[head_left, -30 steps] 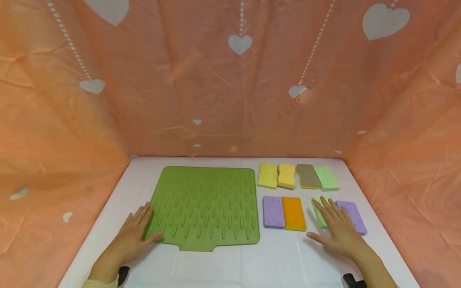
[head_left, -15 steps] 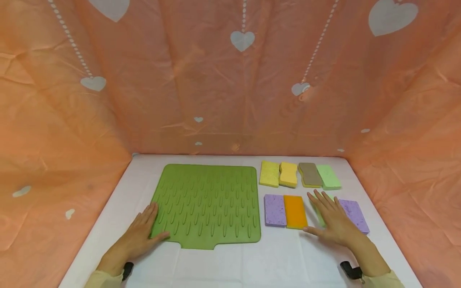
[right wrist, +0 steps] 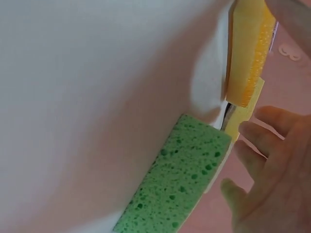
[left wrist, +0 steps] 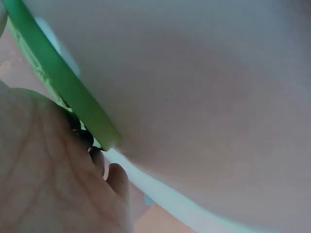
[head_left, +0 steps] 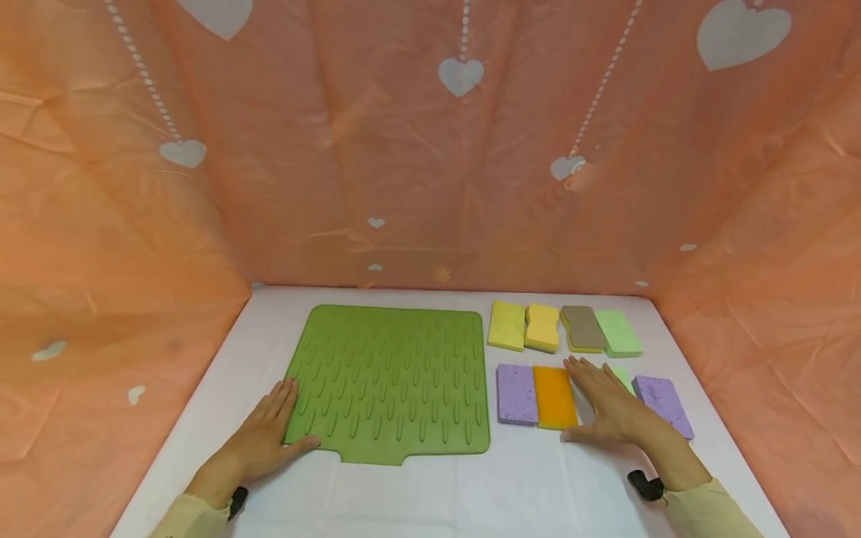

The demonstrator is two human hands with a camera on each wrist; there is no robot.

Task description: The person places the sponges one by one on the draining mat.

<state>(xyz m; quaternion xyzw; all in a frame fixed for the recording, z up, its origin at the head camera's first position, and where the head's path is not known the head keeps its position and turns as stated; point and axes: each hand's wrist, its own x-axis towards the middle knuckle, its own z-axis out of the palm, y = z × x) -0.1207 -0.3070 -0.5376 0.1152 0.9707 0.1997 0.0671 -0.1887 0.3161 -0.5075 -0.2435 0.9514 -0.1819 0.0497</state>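
Lying spread at the left edge of a flat green rubbery mat point(head_left: 390, 381) with raised oblong ridges, the left hand point(head_left: 258, 441) grips nothing that I can see from my end. The right hand point(head_left: 608, 407) is spread too, straight-fingered over a pale-green, pitted rectangular sponge point(right wrist: 175, 179), thumb beside a flat orange rectangular sponge point(head_left: 554, 397); I cannot tell whether it touches either. For this reach I'd favour a light pinch on a sponge's long sides, as foam probably dents easily, and I'd mind the thumb, which could nudge the orange one against the speckled purple sponge point(head_left: 516, 394) on its left. A flat left palm should best steady the mat. Further right lies a second speckled purple block point(head_left: 662, 406); behind, a row including a grey-topped, yellow-based scourer point(head_left: 584, 329), all on a white-covered table point(head_left: 471, 501).
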